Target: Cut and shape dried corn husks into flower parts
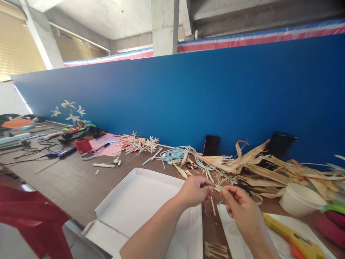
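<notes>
My left hand [194, 191] and my right hand [238, 204] meet above the table, fingertips pinched close together. Between them is a small pale strip of dried husk [217, 188], its exact shape too small to make out. Just beyond the fingers lies a heap of dried husk [256, 169], some of it cut into fringes. Black-handled scissors [242, 186] rest partly under this heap. Below my left forearm is an open white cardboard box [134, 201]. Cut husk pieces [215, 249] lie on the table between the box and a paper sheet [229, 230].
A yellow glue gun [292, 235] lies at right, near a white tub [302, 199]. A phone [211, 145] leans on the blue partition [175, 97]. Husk flowers [142, 143], blue cord [174, 155], a red thread spool [83, 145] and cables spread leftward along the brown table [72, 180].
</notes>
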Tool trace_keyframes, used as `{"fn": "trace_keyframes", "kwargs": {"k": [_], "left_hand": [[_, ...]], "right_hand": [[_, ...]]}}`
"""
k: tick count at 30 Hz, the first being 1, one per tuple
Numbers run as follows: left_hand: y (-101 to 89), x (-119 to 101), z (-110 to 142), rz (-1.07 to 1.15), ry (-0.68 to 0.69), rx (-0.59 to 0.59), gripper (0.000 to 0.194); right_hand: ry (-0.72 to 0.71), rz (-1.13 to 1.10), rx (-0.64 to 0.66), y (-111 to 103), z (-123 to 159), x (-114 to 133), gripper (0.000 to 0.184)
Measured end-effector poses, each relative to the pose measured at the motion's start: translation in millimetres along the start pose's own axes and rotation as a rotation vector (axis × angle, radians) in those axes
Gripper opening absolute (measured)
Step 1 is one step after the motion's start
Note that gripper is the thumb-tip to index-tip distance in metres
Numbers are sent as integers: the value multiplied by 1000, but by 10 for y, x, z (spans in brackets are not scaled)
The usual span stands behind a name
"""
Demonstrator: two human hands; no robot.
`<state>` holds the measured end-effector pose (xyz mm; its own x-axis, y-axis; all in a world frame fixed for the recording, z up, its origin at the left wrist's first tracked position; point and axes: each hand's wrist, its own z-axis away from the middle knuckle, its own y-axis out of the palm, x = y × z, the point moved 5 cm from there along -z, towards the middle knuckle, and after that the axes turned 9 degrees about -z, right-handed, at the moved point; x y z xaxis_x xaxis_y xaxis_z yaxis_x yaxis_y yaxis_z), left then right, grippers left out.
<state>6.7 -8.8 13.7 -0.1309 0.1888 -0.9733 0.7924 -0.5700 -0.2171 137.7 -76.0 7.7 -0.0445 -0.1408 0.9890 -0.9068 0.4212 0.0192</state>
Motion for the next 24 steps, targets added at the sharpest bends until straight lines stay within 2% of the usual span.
{"fn": "trace_keyframes", "kwargs": {"k": [6, 11, 17, 24], "left_hand": [[39, -36, 32, 3, -52, 64, 35], [77, -58, 45, 19, -77, 124, 33], [78, -35, 41, 50, -99, 91, 25], [53, -32, 19, 22, -60, 21, 17]], "right_hand": [[7, 84, 52, 25, 21, 27, 30], [-28, 145, 82, 61, 34, 79, 25], [-12, 149, 51, 61, 27, 86, 23], [69, 49, 25, -3, -10, -87, 24]]}}
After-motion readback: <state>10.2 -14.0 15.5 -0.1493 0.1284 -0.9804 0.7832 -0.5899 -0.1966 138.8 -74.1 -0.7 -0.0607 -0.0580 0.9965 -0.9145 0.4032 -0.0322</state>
